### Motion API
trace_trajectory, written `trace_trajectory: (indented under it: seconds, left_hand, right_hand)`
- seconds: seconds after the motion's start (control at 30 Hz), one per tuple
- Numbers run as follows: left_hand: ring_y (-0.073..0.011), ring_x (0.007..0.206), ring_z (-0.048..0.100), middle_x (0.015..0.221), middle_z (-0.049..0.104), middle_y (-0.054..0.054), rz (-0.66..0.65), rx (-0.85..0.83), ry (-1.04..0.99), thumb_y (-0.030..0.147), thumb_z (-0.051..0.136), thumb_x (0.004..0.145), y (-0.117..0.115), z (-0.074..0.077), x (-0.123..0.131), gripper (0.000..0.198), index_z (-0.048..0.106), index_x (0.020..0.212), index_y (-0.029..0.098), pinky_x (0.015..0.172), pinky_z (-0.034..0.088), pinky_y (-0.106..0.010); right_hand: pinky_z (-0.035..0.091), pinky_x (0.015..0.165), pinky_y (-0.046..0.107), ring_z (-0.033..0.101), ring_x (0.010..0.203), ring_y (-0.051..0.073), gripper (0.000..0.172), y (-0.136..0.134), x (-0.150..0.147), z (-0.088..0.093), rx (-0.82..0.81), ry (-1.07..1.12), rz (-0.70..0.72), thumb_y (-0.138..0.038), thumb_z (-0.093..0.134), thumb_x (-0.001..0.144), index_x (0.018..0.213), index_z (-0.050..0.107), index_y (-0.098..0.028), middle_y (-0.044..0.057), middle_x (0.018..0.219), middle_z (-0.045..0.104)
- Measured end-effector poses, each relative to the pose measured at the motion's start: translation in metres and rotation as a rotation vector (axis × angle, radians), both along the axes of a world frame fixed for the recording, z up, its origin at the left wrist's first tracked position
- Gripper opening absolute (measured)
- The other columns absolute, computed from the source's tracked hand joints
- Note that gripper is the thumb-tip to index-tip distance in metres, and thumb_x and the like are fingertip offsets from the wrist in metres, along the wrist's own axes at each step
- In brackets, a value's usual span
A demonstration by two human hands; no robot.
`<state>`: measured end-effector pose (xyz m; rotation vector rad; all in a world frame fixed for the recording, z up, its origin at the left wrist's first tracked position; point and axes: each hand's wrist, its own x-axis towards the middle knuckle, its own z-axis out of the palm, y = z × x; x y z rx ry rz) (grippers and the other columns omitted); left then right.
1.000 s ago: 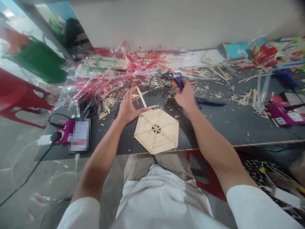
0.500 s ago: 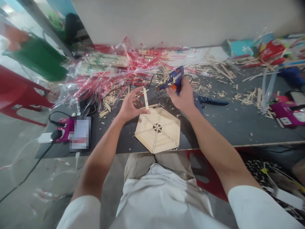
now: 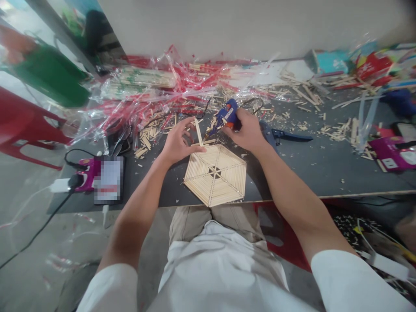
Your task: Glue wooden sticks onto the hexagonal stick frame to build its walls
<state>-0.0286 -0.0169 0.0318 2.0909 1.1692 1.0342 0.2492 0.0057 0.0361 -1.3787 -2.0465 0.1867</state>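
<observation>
Between the thumb and fingers of my left hand (image 3: 180, 142) is a pale wooden stick (image 3: 198, 131), held upright at a tilt. My right hand (image 3: 248, 131) grips a blue hot glue gun (image 3: 227, 113), its nozzle pointing down and left beside the stick. Just below my left hand lies a flat hexagonal panel (image 3: 224, 184) built from rows of wooden sticks, with spokes meeting at a small dark gap in the middle. My left thumb is over its upper left edge; whether it touches I cannot tell.
Blue-handled cutters (image 3: 289, 135) lie right of my right hand. Red and clear plastic wrappers (image 3: 191, 84) and stick scraps (image 3: 338, 131) litter the back. A phone (image 3: 109, 181) sits by a purple power strip (image 3: 87, 173) at left. Another purple box (image 3: 391, 154) stands at right.
My right hand has brought the glue gun left and down, so its nozzle is now close to the stick. My left hand has barely moved and still holds the stick.
</observation>
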Motion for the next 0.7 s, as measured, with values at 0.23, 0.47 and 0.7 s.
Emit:
trace_trajectory:
  seconds: [0.23, 0.47, 0.7]
  left_hand:
    - [-0.0143, 0.075, 0.069, 0.118, 0.073, -0.01, 0.045, 0.012, 0.059, 0.061, 0.097, 0.062, -0.0021, -0.0003, 0.0001, 0.101, 0.055, 0.146, 0.023, 0.069, 0.06, -0.031]
    - [-0.015, 0.075, 0.069, 0.116, 0.074, -0.007, 0.084, 0.02, 0.108, 0.055, 0.099, 0.06, -0.0031, -0.0003, -0.0005, 0.1, 0.056, 0.145, 0.023, 0.075, 0.059, -0.034]
    - [-0.0155, 0.072, 0.068, 0.116, 0.075, -0.007, 0.114, 0.033, 0.207, 0.06, 0.097, 0.061, -0.0054, 0.0037, 0.0, 0.101, 0.055, 0.147, 0.025, 0.072, 0.056, -0.033]
  right_hand:
    - [0.05, 0.083, 0.044, 0.057, 0.088, 0.027, 0.02, 0.001, 0.0009, -0.0003, -0.009, -0.026, 0.016, -0.037, 0.067, 0.086, 0.096, 0.056, -0.024, 0.009, 0.093, 0.061]
    - [0.049, 0.084, 0.043, 0.058, 0.088, 0.026, 0.021, 0.0011, 0.0021, -0.0009, -0.021, -0.013, 0.062, -0.037, 0.068, 0.085, 0.088, 0.05, -0.025, 0.008, 0.091, 0.06]
    - [0.048, 0.085, 0.042, 0.059, 0.091, 0.026, 0.023, 0.0031, 0.0025, -0.0023, -0.052, -0.008, 0.08, -0.033, 0.068, 0.086, 0.087, 0.048, -0.024, 0.009, 0.093, 0.059]
